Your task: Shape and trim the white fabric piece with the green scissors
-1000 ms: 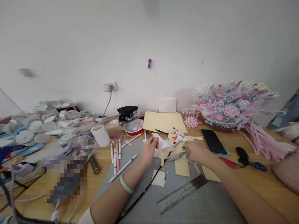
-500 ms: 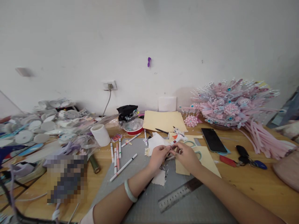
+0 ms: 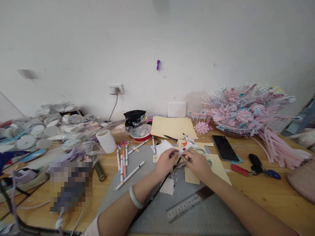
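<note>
Both hands meet over the grey cutting mat (image 3: 137, 200), fingertips almost touching. My left hand (image 3: 167, 161), with a pale bangle (image 3: 136, 197) on the wrist, is closed in a pinch. Facing it, my right hand (image 3: 195, 162) is pinched as well. Whatever lies between the fingers is too small and hidden to make out. Just past the fingertips is white paper (image 3: 164, 146). Scissors (image 3: 200, 150) with pale green handles lie partly behind my right hand, over cream card (image 3: 220, 165). A black cord (image 3: 154, 198) runs beneath my left forearm.
Several markers (image 3: 130, 175) lie left of the hands, near a white paper roll (image 3: 106, 141). A metal ruler (image 3: 183, 206) lies in front. To the right are a phone (image 3: 225, 148), keys (image 3: 261, 168) and a pink beaded headdress (image 3: 243, 111). White ribbon spools (image 3: 27, 141) crowd the left.
My left hand has shifted slightly, its fingers now higher and more bent. The fingertips of both hands have parted a little. More of the black cord shows under the left forearm.
</note>
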`<state>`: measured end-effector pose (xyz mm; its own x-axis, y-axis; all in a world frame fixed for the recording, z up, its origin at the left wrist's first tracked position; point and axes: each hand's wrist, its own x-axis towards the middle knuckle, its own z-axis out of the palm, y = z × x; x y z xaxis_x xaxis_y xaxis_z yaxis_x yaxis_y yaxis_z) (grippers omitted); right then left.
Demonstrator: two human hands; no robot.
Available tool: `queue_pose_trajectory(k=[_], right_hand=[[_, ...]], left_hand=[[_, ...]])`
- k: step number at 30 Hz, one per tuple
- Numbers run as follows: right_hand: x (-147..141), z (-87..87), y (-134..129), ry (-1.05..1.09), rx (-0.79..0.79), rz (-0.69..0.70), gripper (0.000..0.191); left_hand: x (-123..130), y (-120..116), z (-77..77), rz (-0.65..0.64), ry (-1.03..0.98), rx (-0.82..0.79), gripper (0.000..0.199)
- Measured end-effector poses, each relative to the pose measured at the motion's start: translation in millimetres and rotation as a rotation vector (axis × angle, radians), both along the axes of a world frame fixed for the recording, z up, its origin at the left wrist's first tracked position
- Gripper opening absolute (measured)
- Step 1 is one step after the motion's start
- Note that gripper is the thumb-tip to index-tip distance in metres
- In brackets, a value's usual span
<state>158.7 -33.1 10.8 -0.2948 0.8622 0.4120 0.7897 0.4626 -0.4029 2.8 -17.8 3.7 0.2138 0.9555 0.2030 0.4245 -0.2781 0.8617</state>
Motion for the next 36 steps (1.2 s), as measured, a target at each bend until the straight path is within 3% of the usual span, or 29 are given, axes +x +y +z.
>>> queue_pose_trajectory(k=[3,6,13,17,21,25,32,36], right_hand=[[0,-2.9,2,0.003,-0.024,-0.039,0.015],[-1,-6.3,3,-0.008,-0.056,-0.045,0.013],[-3,-7.9,2,-0.037,-0.152,-0.014,0.014],[-3,-8.1,2,-0.030,-0.184,0.013,0.013],[-5,-7.3,2,-0.030,-0.183,0.025,0.013],[-6,-8.9,3,-0.054,-0.174,0.035,0.015],[-6,-11.8,3,-0.063,-0.154,0.038,0.016],[-6,-9.6,2,-0.050,-0.159,0.036,0.018]], left_hand=[[-10,4,1.2,0.078,0.420,0.277,0.035],[-20,9,-1.7,0.176,0.714,0.352,0.035],[-35,19,-13.3,0.469,0.966,0.339,0.044],[-32,15,-3.7,0.473,0.950,0.439,0.035],[-23,12,3.9,0.226,0.889,0.499,0.025],[-15,17,-2.4,0.146,0.856,0.335,0.031],[-8,32,-11.2,0.212,0.678,0.072,0.040],[-9,33,-10.7,0.224,0.505,-0.051,0.035]])
